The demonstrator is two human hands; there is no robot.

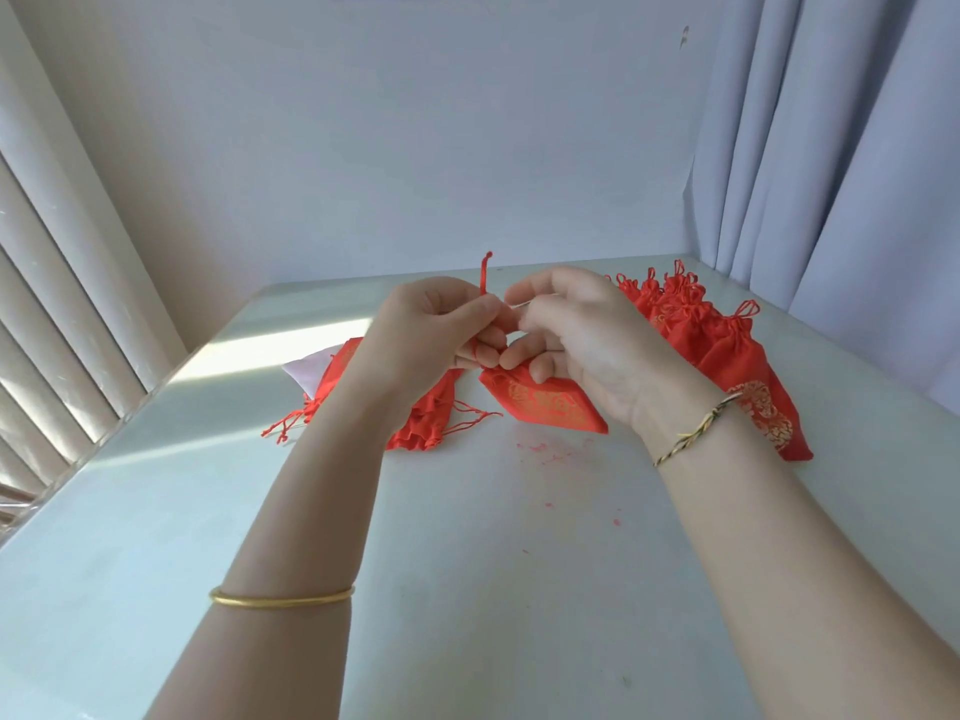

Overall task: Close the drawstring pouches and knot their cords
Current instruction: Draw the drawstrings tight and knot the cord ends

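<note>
A small red pouch with gold print [550,407] hangs between my hands above the pale table [467,537], its gathered mouth up at my fingers. My left hand [431,340] pinches one red cord [484,275], whose looped end sticks up above the fingers. My right hand [576,340] pinches at the pouch's neck just to the right, fingertips nearly touching the left hand's. The knot itself is hidden by my fingers.
Several red pouches with loose cords [426,418] lie behind my left wrist, beside a pale pink cloth [311,374]. A heap of red pouches with tied tops [717,345] lies at the right. Red lint flecks [550,454] dot the table. Curtains hang at right, blinds at left.
</note>
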